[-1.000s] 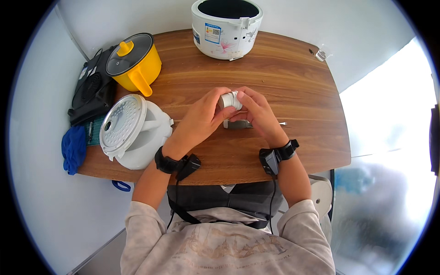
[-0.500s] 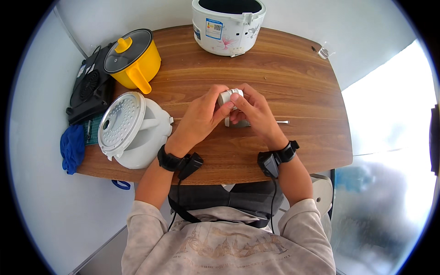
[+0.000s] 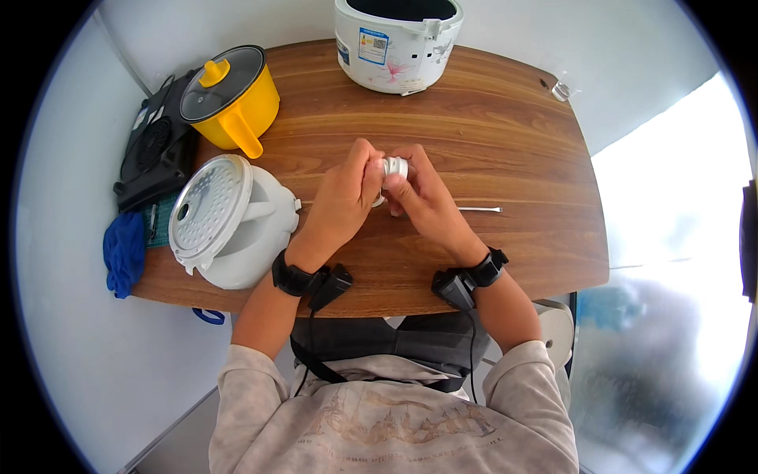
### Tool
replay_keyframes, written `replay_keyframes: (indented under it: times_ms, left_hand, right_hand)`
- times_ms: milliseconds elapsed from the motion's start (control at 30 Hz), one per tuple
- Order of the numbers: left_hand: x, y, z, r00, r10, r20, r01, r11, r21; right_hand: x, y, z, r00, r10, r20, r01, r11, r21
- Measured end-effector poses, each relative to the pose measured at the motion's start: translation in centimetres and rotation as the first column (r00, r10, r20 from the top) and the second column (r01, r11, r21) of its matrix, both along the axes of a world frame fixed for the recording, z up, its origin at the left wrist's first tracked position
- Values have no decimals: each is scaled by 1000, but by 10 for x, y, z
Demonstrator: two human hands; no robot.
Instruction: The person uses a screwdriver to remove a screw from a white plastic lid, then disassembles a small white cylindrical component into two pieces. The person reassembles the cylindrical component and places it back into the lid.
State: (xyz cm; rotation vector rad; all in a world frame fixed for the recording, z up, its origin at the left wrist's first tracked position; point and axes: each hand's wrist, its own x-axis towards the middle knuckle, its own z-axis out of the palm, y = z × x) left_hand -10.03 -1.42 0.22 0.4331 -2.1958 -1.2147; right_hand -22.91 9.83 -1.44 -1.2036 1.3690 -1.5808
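Above the middle of the table, both hands are closed on a small white round plastic part (image 3: 396, 166). My left hand (image 3: 344, 193) grips its left side with thumb and fingers pressed together. From the right, my right hand (image 3: 426, 197) pinches it, its thumb on the near side. Fingers cover much of the part, so its exact kind does not show. A small white curved edge (image 3: 380, 201) peeks out below the left fingers. Beneath my right hand lies a screwdriver (image 3: 482, 209); only its metal shaft shows, pointing right.
A white rice cooker body (image 3: 395, 67) stands at the far edge. Its detached lid (image 3: 260, 233) lies at the left, perforated plate facing up. Behind that are a yellow pot (image 3: 249, 107), a black appliance (image 3: 150, 150) and a blue cloth (image 3: 124, 253). A small clear item (image 3: 561, 91) sits far right.
Both hands have shifted slightly left and turned the white part between them. The right hand now covers the screwdriver's handle, which showed before.
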Motion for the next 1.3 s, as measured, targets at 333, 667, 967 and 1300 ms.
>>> replay_keyframes:
  times_ms: [333, 667, 967, 1300]
  left_hand:
    - [3, -8, -5, 999, -11, 43, -4, 941, 337]
    - [9, -15, 1, 981, -146, -126, 192, 775, 602]
    - [16, -20, 4, 952, -227, -205, 302, 803, 514]
    - [18, -13, 11, 926, -258, -275, 364, 803, 471]
  right_hand:
    - [-1, 5, 12, 903, -161, -398, 119, 985, -128]
    - [-16, 11, 23, 977, -107, -182, 108, 994, -2]
    - [-28, 17, 31, 987, 43, 156, -31, 997, -77]
    - [-30, 16, 28, 976, 138, 166, -122, 987, -104]
